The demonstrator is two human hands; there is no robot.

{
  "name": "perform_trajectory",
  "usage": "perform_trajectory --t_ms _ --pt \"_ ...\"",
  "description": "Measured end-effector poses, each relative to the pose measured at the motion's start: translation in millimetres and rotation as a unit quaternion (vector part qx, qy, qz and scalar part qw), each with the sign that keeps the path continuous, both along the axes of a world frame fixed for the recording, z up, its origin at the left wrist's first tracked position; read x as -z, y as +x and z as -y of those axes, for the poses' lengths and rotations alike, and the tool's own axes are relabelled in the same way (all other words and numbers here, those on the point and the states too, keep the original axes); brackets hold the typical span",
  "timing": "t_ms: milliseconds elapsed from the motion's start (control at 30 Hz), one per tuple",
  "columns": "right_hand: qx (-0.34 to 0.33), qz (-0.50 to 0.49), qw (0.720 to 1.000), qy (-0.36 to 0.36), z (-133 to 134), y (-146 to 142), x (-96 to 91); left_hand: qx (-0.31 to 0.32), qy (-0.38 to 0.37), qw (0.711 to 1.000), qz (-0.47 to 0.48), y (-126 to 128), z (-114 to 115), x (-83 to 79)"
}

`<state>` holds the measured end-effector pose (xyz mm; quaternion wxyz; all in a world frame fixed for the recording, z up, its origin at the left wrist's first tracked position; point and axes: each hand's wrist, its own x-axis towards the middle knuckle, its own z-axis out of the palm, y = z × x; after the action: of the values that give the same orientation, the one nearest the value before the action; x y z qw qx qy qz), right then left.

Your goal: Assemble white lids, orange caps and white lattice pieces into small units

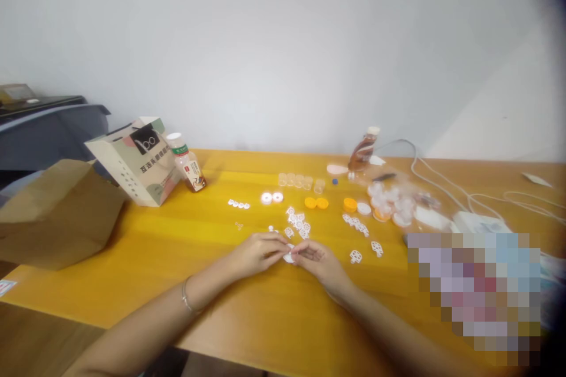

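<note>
My left hand [262, 252] and my right hand [319, 264] meet over the middle of the table, fingertips pinched on a small white plastic piece [289, 254]. Its exact kind is too small to make out, and the fingers cover part of it. Just beyond them lies a pile of white openwork plastic parts [299, 224]. A small white piece [271, 228] lies behind my left fingers. To the right of my right hand sit two loose openwork parts, one nearer [355, 256] and one farther [376, 248].
Clear cups [299, 181], white rings [271, 198] and orange caps [316, 203] stand in rows farther back. A plastic bag of parts [393, 200] lies right, near cables [435, 174]. At left are a paper bag [137, 165], a bottle [188, 165] and a brown bag [62, 212].
</note>
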<state>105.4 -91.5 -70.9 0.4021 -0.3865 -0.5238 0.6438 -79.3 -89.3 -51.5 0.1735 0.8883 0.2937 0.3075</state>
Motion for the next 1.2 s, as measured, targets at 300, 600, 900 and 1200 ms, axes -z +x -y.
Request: perform_trajectory --t_ms 300,600,900,1200 --pt "-0.009 -0.011 1.0 -0.005 1 1 -1.1 0.045 0.043 0.997 -0.043 -7 1 -2.8" --pt "-0.019 -0.071 0.997 0.013 2 1 -1.0 0.035 0.161 0.982 -0.09 -10 -2 11.2" --pt "-0.001 -0.02 0.998 0.055 1 0 -2.7 0.031 -0.019 0.999 0.015 -5 3 -3.5" --pt "0.016 -0.012 1.0 0.019 3 -3 -7.9 -0.077 -0.238 0.954 0.164 5 -3 8.5"
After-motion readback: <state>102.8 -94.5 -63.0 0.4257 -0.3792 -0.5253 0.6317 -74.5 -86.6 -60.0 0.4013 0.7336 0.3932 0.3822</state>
